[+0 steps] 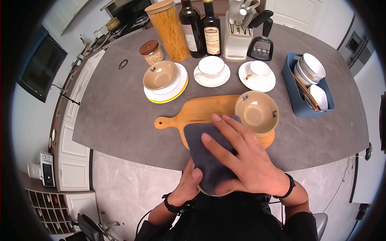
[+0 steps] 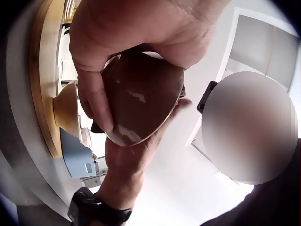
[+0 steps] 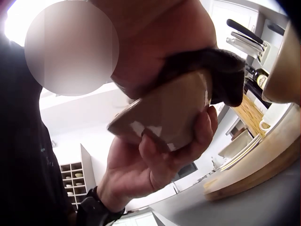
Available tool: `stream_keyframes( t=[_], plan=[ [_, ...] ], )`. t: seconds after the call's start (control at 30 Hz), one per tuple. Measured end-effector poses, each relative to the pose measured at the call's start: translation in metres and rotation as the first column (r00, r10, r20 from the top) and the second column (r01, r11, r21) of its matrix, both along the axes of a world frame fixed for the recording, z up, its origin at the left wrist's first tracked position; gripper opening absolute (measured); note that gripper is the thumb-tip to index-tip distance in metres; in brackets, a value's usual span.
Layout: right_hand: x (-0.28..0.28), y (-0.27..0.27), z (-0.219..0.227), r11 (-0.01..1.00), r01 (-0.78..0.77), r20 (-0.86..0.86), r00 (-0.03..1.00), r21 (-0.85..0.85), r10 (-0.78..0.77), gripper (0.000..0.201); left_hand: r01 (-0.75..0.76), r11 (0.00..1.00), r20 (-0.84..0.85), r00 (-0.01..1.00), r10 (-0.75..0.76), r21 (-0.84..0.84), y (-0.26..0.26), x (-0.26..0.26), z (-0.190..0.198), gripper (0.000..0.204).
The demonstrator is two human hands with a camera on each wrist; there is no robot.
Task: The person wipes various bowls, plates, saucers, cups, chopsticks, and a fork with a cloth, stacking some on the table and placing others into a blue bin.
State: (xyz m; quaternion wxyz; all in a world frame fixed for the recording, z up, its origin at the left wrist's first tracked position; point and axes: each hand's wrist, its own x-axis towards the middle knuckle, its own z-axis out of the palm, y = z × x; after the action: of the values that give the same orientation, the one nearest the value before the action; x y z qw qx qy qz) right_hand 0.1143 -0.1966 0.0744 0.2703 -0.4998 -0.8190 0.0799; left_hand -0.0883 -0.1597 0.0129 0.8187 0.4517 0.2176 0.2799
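In front of the body, my left hand [image 1: 188, 182] grips a brown glazed bowl [image 3: 174, 113] from beneath, fingers curled round its outside and thumb at the rim. A dark grey cloth [image 1: 201, 140] covers the bowl's opening in the head view and hangs over the rim. My right hand [image 1: 251, 162] presses on the cloth from above, with fairly straight fingers spread across it. The bowl's inside is hidden under cloth and hand. Just beyond lies a wooden cutting board [image 1: 197, 108], with a matching beige bowl [image 1: 257, 111] on its right end.
A beige bowl [image 1: 160, 75] sits on stacked plates at the left. Behind the board stand a cup on a saucer [image 1: 212, 82] and a small cup [image 1: 259, 68] on a plate. A blue bin [image 1: 299, 100] holds bowls and chopsticks. Bottles [image 1: 211, 34], a pasta jar and a knife block stand farther back.
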Motion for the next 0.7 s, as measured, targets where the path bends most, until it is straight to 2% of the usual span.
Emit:
stream_keyframes(
  t=[0.03,0.07,0.1,0.13,0.27,0.33,0.47,0.53,0.57,0.63,0.67,0.7],
  plan=[
    [-0.001,0.001,-0.004,0.999,0.042,-0.068,0.997,0.028,-0.04,0.083,0.0,1.0,-0.001,1.0,0.0,-0.001,-0.001,-0.002,-0.002,0.112],
    [0.0,0.002,-0.007,0.999,0.042,-0.071,0.997,0.027,-0.04,0.083,0.039,0.997,-0.051,0.998,-0.035,0.07,-0.002,-0.004,-0.004,0.11],
    [0.002,0.002,-0.01,0.997,0.078,-0.123,0.989,-0.025,-0.08,0.074,0.081,0.987,-0.103,0.992,-0.067,0.139,-0.003,-0.006,-0.005,0.108],
    [0.003,0.002,-0.011,0.991,0.11,-0.173,0.977,-0.078,-0.122,0.065,0.077,0.988,-0.071,0.995,-0.067,0.137,-0.002,-0.006,-0.007,0.101],
    [0.008,0.003,-0.009,0.975,0.12,-0.213,0.964,-0.189,-0.159,0.054,0.107,0.978,-0.102,0.991,-0.09,0.177,0.0,-0.005,0.006,0.096],
    [0.008,0.004,-0.014,0.986,0.15,-0.268,0.949,-0.073,-0.164,0.042,0.07,0.961,-0.097,0.994,-0.045,0.269,0.001,-0.004,0.007,0.093],
    [0.008,-0.001,-0.016,0.973,0.193,-0.357,0.906,-0.127,-0.227,0.037,0.015,0.942,-0.076,0.997,0.011,0.334,0.001,-0.003,0.008,0.097],
    [0.008,-0.004,-0.019,0.94,0.235,-0.444,0.835,-0.246,-0.325,0.032,-0.035,0.917,-0.048,0.997,0.059,0.397,0.002,-0.001,0.012,0.099],
    [0.008,-0.005,-0.022,0.94,0.235,-0.444,0.835,-0.246,-0.325,0.032,-0.034,0.917,-0.049,0.997,0.058,0.398,0.002,0.001,0.016,0.099],
    [0.007,-0.008,-0.028,0.89,0.241,-0.5,0.756,-0.388,-0.423,0.028,-0.138,0.854,-0.028,0.984,0.176,0.502,0.002,0.005,0.024,0.101],
    [0.004,-0.01,-0.031,0.89,0.241,-0.501,0.755,-0.388,-0.423,0.028,-0.137,0.853,-0.029,0.984,0.175,0.503,0.001,0.005,0.023,0.101],
    [0.001,-0.01,-0.033,0.87,0.2,-0.572,0.684,-0.451,-0.453,0.026,-0.161,0.827,-0.038,0.976,0.215,0.539,0.001,0.003,0.022,0.101]
  ],
)
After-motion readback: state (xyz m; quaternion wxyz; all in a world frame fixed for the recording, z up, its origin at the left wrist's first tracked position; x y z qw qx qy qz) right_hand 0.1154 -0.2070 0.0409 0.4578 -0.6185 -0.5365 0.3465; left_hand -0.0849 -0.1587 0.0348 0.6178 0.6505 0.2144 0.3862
